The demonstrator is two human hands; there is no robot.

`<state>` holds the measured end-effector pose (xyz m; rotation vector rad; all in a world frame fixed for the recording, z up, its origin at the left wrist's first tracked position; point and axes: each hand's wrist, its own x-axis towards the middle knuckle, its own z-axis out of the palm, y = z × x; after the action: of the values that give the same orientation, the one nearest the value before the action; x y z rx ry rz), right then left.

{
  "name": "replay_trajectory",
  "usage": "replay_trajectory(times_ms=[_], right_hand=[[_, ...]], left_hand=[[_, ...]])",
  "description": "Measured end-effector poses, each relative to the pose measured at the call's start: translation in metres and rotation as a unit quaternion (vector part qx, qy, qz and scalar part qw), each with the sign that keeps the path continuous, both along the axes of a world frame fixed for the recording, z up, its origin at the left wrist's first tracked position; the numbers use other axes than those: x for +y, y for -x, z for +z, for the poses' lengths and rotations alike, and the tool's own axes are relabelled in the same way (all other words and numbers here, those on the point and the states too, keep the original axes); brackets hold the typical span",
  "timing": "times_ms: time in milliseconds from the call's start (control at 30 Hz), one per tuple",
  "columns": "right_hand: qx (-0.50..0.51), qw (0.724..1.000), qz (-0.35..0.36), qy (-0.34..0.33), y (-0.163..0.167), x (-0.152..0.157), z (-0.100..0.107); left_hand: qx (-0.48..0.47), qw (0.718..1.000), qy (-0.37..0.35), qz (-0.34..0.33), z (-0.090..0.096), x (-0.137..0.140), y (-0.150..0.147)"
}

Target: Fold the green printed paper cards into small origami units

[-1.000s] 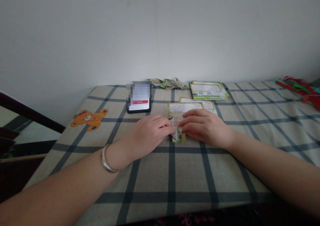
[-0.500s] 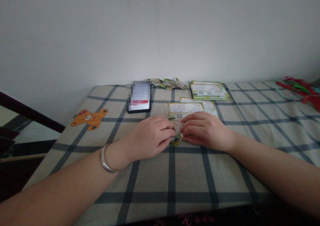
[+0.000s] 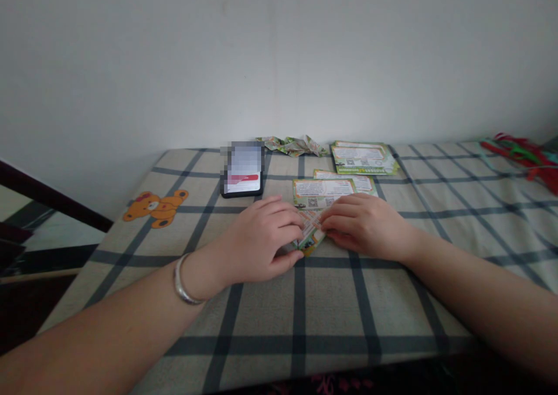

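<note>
A small folded leaflet, printed in green, white and orange, lies on the checked cloth between my hands. My left hand, a silver bangle at its wrist, holds the leaflet's left side. Its fingers curl over that edge, while the thumb sits apart at the lower corner. From the other side, my right hand grips the right edge with bent fingers; its thumb is mostly hidden. Just beyond, partly under my right fingers, is a flat printed leaflet overlapping another one.
A phone with a lit, partly blurred screen lies at the back left. Crumpled folded paper rests against the wall, beside a stack of leaflets. A bear cutout is at left; red and green strands lie far right.
My left thumb has moved away from its fingers. My right fingers have shifted slightly right, and more of the folded leaflet shows between the hands.
</note>
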<state>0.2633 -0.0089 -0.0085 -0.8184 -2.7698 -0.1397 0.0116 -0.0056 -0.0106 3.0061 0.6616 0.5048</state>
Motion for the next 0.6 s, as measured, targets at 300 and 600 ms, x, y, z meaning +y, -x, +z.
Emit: replay_trajectory(times_ms=[300,600], right_hand=[[-0.027,0.999,-0.030,-0.030,0.006,-0.012,-0.001],[0.015,0.999,-0.031,-0.011,0.011,-0.013,-0.004]], left_hand=[[0.000,1.000,-0.007,0.017,0.005,0.001,0.000],[0.009,0.998,-0.061,0.025,-0.002,0.003,-0.003]])
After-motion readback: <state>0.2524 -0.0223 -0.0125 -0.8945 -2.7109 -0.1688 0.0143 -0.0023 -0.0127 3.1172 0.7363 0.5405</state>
